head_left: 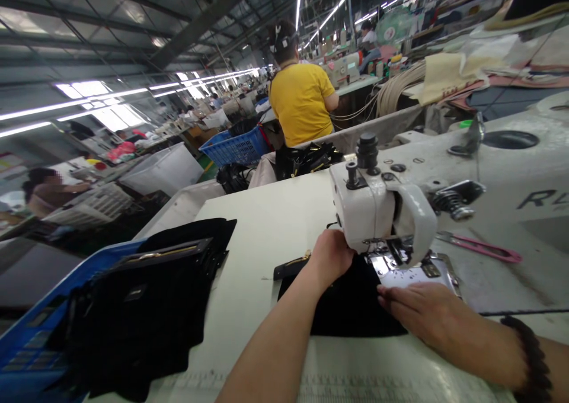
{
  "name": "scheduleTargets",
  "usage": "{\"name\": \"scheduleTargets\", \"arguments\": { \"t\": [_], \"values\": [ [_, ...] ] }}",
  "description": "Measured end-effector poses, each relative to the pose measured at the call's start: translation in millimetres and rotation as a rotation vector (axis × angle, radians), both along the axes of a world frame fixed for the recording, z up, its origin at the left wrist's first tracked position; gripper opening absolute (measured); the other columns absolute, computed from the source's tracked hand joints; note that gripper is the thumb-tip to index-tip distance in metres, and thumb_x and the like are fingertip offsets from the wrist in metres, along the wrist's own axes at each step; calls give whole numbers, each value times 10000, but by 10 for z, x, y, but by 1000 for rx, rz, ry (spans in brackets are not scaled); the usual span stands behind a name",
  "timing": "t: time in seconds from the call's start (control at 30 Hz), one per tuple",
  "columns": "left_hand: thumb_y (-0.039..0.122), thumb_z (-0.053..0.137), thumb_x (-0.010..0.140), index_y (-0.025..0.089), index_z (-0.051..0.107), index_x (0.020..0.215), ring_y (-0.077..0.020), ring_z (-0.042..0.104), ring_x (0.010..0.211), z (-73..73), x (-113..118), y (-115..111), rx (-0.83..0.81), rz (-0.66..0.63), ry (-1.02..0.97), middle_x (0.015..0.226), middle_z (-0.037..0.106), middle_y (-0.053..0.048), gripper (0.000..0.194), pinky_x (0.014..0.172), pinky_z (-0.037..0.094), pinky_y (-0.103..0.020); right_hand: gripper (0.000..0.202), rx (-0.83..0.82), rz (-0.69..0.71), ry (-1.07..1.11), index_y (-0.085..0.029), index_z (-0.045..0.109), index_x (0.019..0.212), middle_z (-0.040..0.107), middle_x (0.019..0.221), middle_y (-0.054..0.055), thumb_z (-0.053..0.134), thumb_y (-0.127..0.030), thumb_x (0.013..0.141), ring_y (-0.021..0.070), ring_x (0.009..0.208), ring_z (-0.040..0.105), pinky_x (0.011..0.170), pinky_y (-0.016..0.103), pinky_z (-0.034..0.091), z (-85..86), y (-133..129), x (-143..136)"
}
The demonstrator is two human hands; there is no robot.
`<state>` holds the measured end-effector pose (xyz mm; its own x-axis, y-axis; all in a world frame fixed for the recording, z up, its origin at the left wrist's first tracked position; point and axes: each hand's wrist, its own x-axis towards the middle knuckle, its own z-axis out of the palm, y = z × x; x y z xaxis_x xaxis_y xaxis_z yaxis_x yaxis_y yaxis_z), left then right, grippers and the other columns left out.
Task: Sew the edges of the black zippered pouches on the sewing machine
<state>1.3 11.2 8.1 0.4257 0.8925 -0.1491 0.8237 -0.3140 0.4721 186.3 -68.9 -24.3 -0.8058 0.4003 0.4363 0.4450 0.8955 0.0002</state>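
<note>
A black fabric piece (pixel 351 308) lies flat on the pale table, its upper part beneath the head of a white sewing machine (pixel 360 213). My left hand (pixel 331 258) is closed on its far part beside the needle area, with the fingertips hidden. A dark strip with a gold zipper (pixel 291 266) sticks out left of that hand. With fingers stretched out, my right hand (pixel 413 305) rests at the fabric's right edge, next to the metal needle plate (pixel 400 272).
At the left, a stack of black zippered pieces (pixel 146 308) overlaps a blue basket (pixel 26 332). Pink-handled thread snips (pixel 484 249) lie on the machine bed. Dark zipper strips (pixel 306 159) are heaped behind the table. A person in a yellow shirt (pixel 300 101) sits ahead near a blue crate (pixel 235 145).
</note>
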Motion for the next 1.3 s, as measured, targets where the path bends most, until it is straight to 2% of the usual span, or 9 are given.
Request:
{"name": "scheduleTargets", "arguments": {
  "t": [0.2, 0.37, 0.6, 0.77, 0.9, 1.17, 1.3],
  "values": [
    [136, 504, 836, 116, 668, 1049, -286, 578, 1057, 42, 7, -46, 35, -43, 70, 1128, 648, -127, 269, 909, 453, -352, 489, 37, 2, 28, -131, 601, 1046, 677, 981, 108, 301, 35, 698, 217, 825, 636, 672, 341, 523, -53, -108, 4],
    [140, 524, 829, 137, 664, 1055, -267, 602, 1002, 32, 5, -55, 71, -30, 79, 1116, 656, -112, 266, 870, 475, -331, 455, 62, -4, 53, -112, 592, 987, 684, 926, 84, 289, 65, 697, 177, 756, 641, 630, 307, 517, 34, -84, -9],
    [127, 519, 820, 124, 675, 1018, -259, 602, 1013, 18, 6, -84, 144, -27, 80, 1076, 670, -115, 252, 910, 457, -330, 425, 60, -25, 99, -119, 582, 984, 683, 916, 75, 296, 56, 723, 172, 741, 641, 627, 306, 509, 65, -82, -33],
    [103, 494, 808, 118, 690, 959, -259, 644, 919, -71, 13, -17, 178, -34, 88, 979, 699, -121, 248, 826, 505, -337, 375, 47, -8, 64, -117, 579, 986, 682, 901, 74, 294, 30, 793, 166, 702, 645, 595, 285, 522, 58, -15, -14],
    [61, 484, 766, 106, 703, 874, -269, 663, 845, -117, 13, 90, 198, -33, 110, 883, 712, -127, 248, 741, 532, -340, 320, -6, -26, 50, -101, 578, 1006, 675, 913, 93, 312, -6, 857, 174, 739, 649, 635, 288, 537, 47, 81, -29],
    [54, 531, 732, 107, 704, 794, -304, 648, 880, -48, -23, 239, 271, -91, 129, 880, 705, -143, 191, 749, 530, -367, 334, -20, -78, 45, -97, 584, 994, 672, 917, 94, 338, 36, 812, 180, 746, 654, 612, 286, 544, 48, 185, -72],
    [28, 479, 790, 97, 681, 881, -268, 637, 896, 8, -51, 163, 336, -55, 133, 946, 687, -136, 232, 786, 524, -369, 352, -1, -91, 40, -94, 579, 1018, 670, 961, 104, 330, 43, 811, 183, 733, 655, 588, 290, 533, 24, 201, -65]
  ]
}}
